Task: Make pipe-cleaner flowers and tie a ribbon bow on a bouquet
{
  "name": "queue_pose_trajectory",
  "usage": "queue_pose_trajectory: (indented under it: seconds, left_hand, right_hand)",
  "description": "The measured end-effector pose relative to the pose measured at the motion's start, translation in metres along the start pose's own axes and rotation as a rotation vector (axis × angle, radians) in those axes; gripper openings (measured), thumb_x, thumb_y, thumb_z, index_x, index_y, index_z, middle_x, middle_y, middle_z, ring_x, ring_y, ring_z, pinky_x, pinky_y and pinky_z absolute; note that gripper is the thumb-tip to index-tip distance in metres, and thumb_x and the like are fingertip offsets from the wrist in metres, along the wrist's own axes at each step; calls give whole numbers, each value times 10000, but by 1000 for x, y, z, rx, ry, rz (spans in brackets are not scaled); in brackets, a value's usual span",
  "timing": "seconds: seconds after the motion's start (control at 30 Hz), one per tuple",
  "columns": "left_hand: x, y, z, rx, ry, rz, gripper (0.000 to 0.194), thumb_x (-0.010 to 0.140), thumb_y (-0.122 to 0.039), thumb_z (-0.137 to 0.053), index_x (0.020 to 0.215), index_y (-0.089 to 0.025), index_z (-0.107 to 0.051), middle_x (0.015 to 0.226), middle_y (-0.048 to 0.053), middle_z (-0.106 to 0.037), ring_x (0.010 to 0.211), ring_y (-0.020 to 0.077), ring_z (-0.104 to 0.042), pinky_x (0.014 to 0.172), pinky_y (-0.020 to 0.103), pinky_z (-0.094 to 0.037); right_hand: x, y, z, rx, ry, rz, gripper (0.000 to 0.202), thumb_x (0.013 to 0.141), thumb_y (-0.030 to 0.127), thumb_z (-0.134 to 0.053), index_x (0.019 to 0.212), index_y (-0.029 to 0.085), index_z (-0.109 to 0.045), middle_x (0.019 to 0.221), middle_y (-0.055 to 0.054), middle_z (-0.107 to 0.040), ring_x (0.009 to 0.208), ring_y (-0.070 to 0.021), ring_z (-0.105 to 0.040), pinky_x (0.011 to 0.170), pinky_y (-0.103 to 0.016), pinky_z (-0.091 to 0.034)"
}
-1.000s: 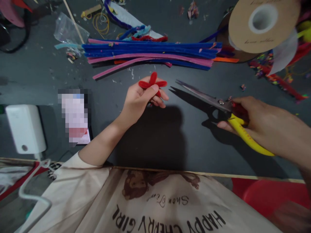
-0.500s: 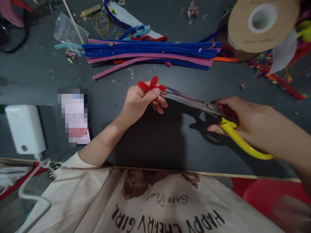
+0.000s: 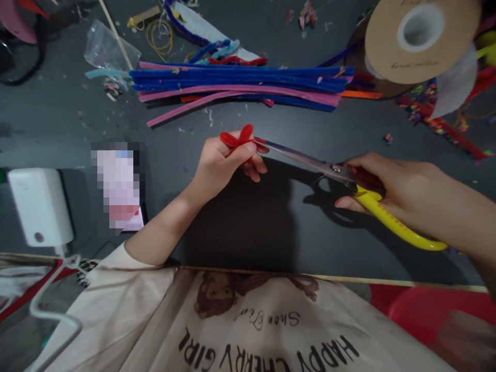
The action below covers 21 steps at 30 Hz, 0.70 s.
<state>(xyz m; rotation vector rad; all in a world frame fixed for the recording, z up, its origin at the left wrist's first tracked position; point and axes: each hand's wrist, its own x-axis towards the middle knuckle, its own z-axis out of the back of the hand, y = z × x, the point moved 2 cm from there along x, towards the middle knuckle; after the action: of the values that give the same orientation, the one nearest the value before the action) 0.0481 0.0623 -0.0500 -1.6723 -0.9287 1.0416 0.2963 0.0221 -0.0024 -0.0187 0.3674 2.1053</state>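
Note:
My left hand (image 3: 228,157) pinches a red pipe-cleaner flower (image 3: 245,133) between thumb and fingers, its looped petals standing up above the thumb. My right hand (image 3: 399,188) grips a pair of scissors (image 3: 298,157) with yellow and red handles. The blades are nearly closed and their tips lie against the flower's right petal, just beyond my left thumb. Part of the flower is hidden behind my thumb and palm. Beyond my hands lies a bundle of blue and pink pipe cleaners (image 3: 232,80).
A large ribbon spool (image 3: 375,46) stands at the back right beside colourful scraps (image 3: 442,124). On the left are a phone (image 3: 120,186) with a blurred screen and a white power bank (image 3: 41,206) with a cable. A plastic bag (image 3: 110,46) lies at the back left.
The scissor blades have closed from slightly parted to nearly together at the flower's right petal. My right hand has shifted slightly right; my left hand keeps its hold.

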Motion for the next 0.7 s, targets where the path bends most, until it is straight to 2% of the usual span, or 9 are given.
queue_pose_trajectory:
  seconds: [0.27, 0.4, 0.5, 0.6, 0.7]
  left_hand:
    - [-1, -4, -2, 0, -18, 12, 175, 837, -253, -514, 732, -138, -593, 561, -36, -646, 441, 61, -608, 435, 163, -514]
    - [-2, -4, -3, -18, -17, 20, 164, 825, -235, -512, 733, -135, -603, 553, -34, -648, 447, 66, -614, 437, 168, -516]
    - [-2, -5, -4, -27, -9, 9, 159, 824, -241, -522, 739, -135, -606, 555, -34, -651, 452, 67, -615, 441, 170, -515]
    - [-3, -6, -4, -28, 1, 0, 151, 823, -250, -541, 747, -137, -606, 566, -34, -658, 462, 70, -620, 450, 173, -519]
    - [-4, -7, -3, -7, 9, 10, 148, 823, -260, -559, 752, -136, -601, 576, -29, -663, 463, 72, -620, 458, 177, -519]
  right_hand:
    - [5, 6, 2, -76, -68, 124, 641, 879, 656, -214, 850, 117, -558, 540, -13, -529, 375, -150, -533, 381, -238, -396]
    - [3, 4, 2, -74, -58, 108, 642, 881, 660, -201, 839, 124, -552, 538, -13, -526, 367, -152, -523, 378, -245, -390]
    - [0, -1, 0, -43, 29, 7, 680, 833, 737, -173, 884, 160, -529, 609, -37, -581, 435, -190, -572, 404, -277, -412]
    - [-1, -4, -1, -15, 180, -140, 795, 726, 851, -100, 932, 199, -504, 699, -66, -623, 555, -257, -626, 472, -337, -450]
    - [1, -3, 2, 3, 290, -246, 905, 629, 912, -14, 928, 208, -497, 702, -82, -618, 596, -291, -632, 514, -375, -462]
